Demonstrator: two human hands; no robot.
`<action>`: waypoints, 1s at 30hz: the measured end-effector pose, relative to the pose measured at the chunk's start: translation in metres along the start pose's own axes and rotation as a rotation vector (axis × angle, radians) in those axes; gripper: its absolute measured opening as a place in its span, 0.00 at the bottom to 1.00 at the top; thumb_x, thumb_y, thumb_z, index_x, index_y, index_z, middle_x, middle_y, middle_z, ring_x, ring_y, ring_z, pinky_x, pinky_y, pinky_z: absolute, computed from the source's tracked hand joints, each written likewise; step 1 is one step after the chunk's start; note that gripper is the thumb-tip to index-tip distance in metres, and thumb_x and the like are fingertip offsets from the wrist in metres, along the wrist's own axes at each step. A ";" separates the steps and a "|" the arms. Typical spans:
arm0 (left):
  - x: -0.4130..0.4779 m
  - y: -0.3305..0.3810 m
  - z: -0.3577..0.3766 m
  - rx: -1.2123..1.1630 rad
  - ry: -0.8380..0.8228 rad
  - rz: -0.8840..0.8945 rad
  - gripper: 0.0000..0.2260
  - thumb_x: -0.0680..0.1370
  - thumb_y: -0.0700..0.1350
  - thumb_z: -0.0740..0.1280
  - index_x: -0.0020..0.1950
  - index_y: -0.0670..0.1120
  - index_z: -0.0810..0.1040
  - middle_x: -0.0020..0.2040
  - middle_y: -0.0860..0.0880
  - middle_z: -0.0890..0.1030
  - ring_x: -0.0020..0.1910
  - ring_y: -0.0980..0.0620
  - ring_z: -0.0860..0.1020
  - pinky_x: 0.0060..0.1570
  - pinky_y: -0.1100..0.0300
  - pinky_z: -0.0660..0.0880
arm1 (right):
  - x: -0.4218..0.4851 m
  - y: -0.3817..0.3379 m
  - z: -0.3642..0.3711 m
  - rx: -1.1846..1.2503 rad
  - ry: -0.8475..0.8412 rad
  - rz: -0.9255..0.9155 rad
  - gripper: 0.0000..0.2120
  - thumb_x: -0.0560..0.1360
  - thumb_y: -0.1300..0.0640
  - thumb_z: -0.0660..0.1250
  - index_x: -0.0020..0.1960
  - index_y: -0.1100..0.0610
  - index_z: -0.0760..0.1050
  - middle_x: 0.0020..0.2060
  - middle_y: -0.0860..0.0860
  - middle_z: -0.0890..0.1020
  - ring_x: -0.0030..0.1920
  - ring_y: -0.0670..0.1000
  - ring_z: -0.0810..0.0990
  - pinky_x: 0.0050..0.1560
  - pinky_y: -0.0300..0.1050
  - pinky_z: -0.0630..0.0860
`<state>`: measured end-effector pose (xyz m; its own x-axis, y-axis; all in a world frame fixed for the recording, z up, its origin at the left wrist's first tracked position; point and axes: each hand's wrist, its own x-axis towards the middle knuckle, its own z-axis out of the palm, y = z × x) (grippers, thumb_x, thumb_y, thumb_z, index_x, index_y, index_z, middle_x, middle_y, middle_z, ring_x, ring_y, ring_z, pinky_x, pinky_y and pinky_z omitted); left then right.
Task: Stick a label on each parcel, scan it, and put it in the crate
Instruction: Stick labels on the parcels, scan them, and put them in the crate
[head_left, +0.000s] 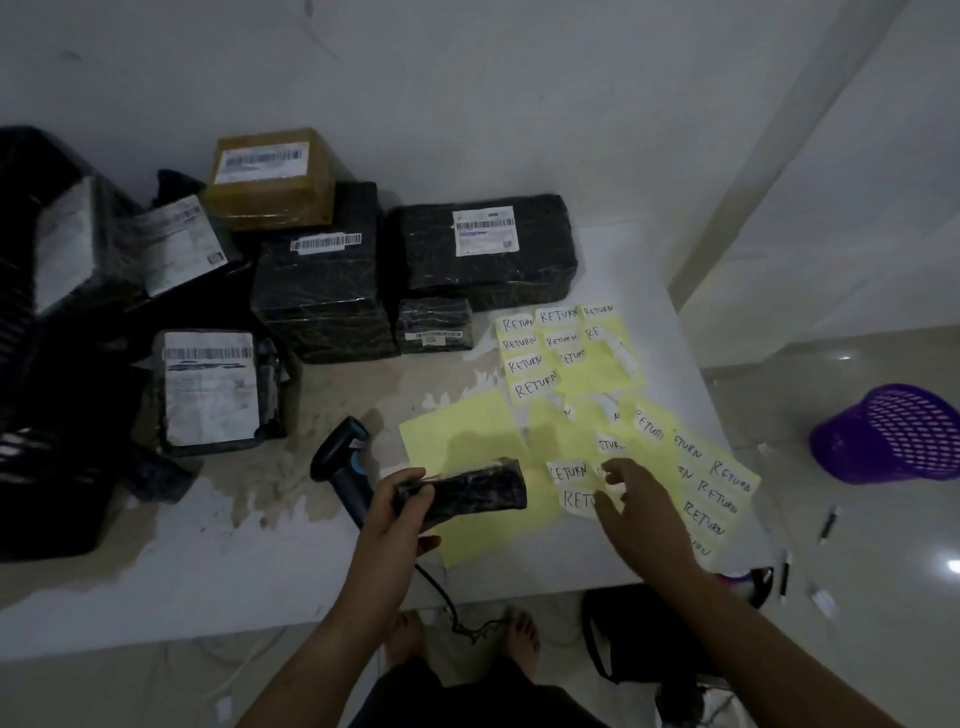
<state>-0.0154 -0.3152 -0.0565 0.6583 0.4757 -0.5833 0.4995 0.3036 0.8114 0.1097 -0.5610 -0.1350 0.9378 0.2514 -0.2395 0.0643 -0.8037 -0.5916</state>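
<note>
My left hand (397, 512) grips a small black wrapped parcel (467, 488) just above the table, over a bare yellow backing sheet (457, 436). My right hand (631, 499) lies with fingers spread on the yellow sheets of white "RETURN" labels (717, 493), its fingertips at a label (569, 473) near the parcel. A black barcode scanner (340, 460) lies just left of my left hand. More label sheets (561, 348) lie farther back. The black crate (47, 364) stands at the left edge with parcels inside.
Several parcels sit at the back of the white table (208, 561): a brown box (270, 179), black wrapped boxes (488, 249) and a flat one (210, 389). A purple basket (893, 434) lies on the floor at right, with markers (828, 525) nearby. A black bag (644, 634) sits under the table edge.
</note>
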 end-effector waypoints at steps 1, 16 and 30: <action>0.000 0.000 -0.001 -0.016 0.005 -0.010 0.07 0.85 0.47 0.62 0.60 0.54 0.77 0.64 0.48 0.79 0.60 0.47 0.81 0.50 0.52 0.78 | 0.008 0.010 0.000 -0.081 -0.026 0.007 0.16 0.75 0.55 0.70 0.62 0.54 0.74 0.54 0.50 0.80 0.50 0.51 0.78 0.46 0.45 0.75; 0.000 -0.005 -0.004 -0.073 0.030 -0.020 0.12 0.85 0.43 0.62 0.65 0.57 0.75 0.65 0.51 0.80 0.60 0.49 0.82 0.58 0.46 0.78 | 0.010 0.017 0.000 -0.247 -0.092 -0.014 0.04 0.75 0.56 0.66 0.42 0.54 0.72 0.34 0.49 0.76 0.34 0.51 0.76 0.33 0.44 0.73; -0.007 0.021 0.009 -0.071 0.018 0.070 0.09 0.85 0.47 0.61 0.59 0.46 0.78 0.59 0.43 0.82 0.50 0.49 0.86 0.43 0.56 0.80 | -0.033 -0.064 -0.063 0.496 0.016 -0.109 0.09 0.75 0.58 0.71 0.39 0.57 0.73 0.29 0.48 0.76 0.29 0.44 0.72 0.34 0.35 0.68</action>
<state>-0.0047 -0.3199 -0.0358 0.6798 0.5125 -0.5246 0.4110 0.3262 0.8513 0.0958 -0.5515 -0.0405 0.9401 0.3079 -0.1461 -0.0037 -0.4196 -0.9077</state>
